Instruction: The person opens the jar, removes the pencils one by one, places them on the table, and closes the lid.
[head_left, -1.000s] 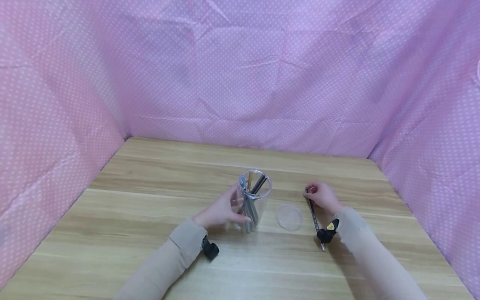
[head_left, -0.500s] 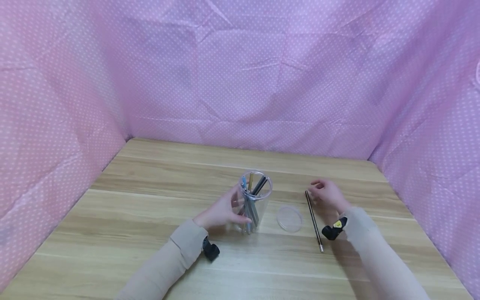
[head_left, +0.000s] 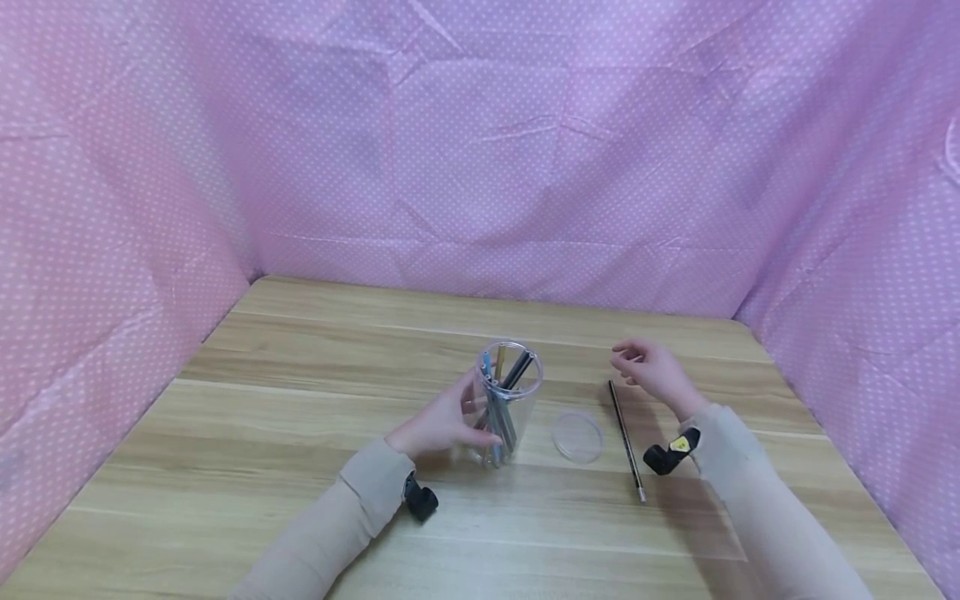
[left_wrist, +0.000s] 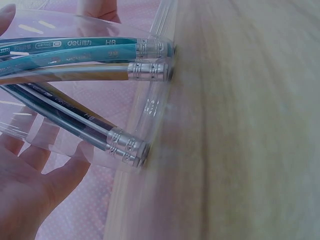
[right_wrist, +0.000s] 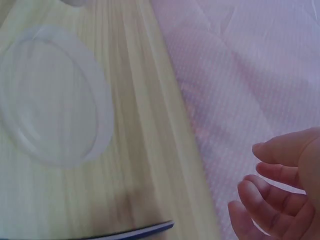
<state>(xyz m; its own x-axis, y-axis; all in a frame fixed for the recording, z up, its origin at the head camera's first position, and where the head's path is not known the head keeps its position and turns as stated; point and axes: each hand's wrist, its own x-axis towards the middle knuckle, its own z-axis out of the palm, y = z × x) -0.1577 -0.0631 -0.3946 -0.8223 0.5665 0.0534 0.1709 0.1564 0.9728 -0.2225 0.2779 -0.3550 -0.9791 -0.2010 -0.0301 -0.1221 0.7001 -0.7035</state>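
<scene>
My left hand (head_left: 442, 421) grips the side of a clear plastic jar (head_left: 522, 412) that stands on the table. Several pencils (left_wrist: 85, 50) lean inside it, their metal ferrules at the jar's bottom in the left wrist view; some are dark, others teal or gold. To the right, a single dark pencil (head_left: 627, 442) lies on the wood. My right hand (head_left: 651, 373) hovers just beyond that pencil's far end, fingers loosely bent and nothing between them. A round clear lid (head_left: 577, 437) lies flat between jar and pencil, also large in the right wrist view.
The wooden table (head_left: 300, 392) carries all of these. Pink dotted cloth (head_left: 480, 167) hangs behind it and along both sides, meeting the table's back edge.
My right hand has let go of the dark pencil, which now lies on the table, and has lifted slightly up and away. The left hand and jar have stayed put.
</scene>
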